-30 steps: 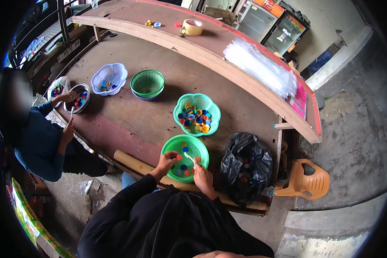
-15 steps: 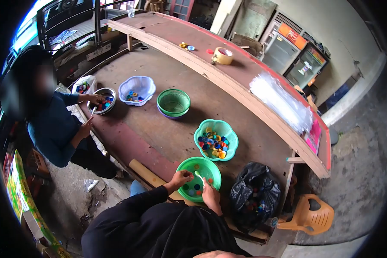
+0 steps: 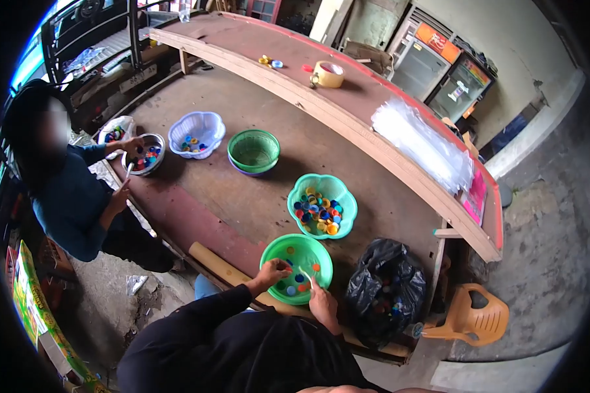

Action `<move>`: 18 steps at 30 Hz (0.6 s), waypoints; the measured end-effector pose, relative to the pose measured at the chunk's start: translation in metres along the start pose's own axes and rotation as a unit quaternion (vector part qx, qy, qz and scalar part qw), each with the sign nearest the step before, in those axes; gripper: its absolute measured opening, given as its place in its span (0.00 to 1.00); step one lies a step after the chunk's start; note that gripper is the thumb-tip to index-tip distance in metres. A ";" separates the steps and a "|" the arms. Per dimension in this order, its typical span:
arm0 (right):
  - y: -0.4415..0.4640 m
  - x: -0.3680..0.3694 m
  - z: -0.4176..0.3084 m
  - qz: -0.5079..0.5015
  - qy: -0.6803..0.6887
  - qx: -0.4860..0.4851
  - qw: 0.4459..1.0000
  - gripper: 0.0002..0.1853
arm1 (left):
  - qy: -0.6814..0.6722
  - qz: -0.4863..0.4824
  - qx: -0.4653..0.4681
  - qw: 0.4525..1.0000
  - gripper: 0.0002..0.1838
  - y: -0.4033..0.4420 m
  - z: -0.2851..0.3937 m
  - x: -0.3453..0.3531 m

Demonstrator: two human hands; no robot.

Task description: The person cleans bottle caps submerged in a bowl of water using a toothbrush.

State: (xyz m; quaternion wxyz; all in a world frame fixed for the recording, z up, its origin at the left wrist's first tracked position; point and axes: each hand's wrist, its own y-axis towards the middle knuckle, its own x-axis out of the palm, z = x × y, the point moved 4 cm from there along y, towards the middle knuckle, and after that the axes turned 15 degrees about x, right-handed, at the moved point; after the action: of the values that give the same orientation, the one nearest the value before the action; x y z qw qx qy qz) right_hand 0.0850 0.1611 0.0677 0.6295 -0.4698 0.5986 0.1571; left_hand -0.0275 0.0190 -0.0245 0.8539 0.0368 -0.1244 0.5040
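A green basin [image 3: 329, 259] stands at the table's near edge with several bottle caps [image 3: 299, 278] spread over its bottom. Over its left side, my left hand [image 3: 271, 275] pinches what looks like a small red bottle cap [image 3: 288, 268]. My right hand [image 3: 323, 306], at the basin's lower right, is closed around a thin pale tool [image 3: 305, 272], perhaps a small knife, that points toward my left hand. Just beyond, a scalloped mint-green bowl [image 3: 351, 196] holds many yellow, blue and orange caps. To the right, a black plastic bag [image 3: 367, 278] sits open with more caps inside.
Across the table, a co-worker [image 3: 78, 196] handles caps in a metal bowl [image 3: 160, 141]. A lavender bowl [image 3: 214, 128] and stacked green and purple basins [image 3: 273, 150] stand farther back. A raised shelf [image 3: 255, 49] carries tape [image 3: 328, 75] and plastic bags [image 3: 423, 144]. An orange chair [image 3: 478, 321] is at right.
The view has shifted slightly, moving the scene left and up. The pale tool now tilts differently in my right hand, and a red bit shows at my left fingertips.
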 end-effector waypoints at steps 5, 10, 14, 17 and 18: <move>-0.027 -0.012 0.023 0.050 0.088 -0.007 0.995 0.22 | 0.108 -0.024 0.035 0.993 0.12 -0.006 0.004 0.004; -0.037 -0.007 0.040 0.059 0.112 -0.015 0.992 0.22 | 0.153 -0.057 0.027 0.986 0.10 0.009 0.010 0.013; -0.029 0.016 0.054 0.063 0.144 0.009 0.988 0.22 | 0.178 -0.076 0.101 0.976 0.08 0.054 0.025 0.024; -0.025 0.021 0.057 0.060 0.164 0.024 0.984 0.21 | 0.241 -0.084 0.154 0.955 0.09 0.102 0.081 0.045; -0.024 0.016 0.056 0.049 0.198 0.023 0.979 0.21 | 0.276 -0.094 0.171 0.941 0.11 0.119 0.087 0.047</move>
State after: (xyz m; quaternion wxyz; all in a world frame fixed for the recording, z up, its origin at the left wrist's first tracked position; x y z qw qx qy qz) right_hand 0.1410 0.1861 0.0541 0.5004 -0.4470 0.7374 0.0776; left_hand -0.1244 0.1007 0.0639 0.8790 0.0530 0.2086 0.4255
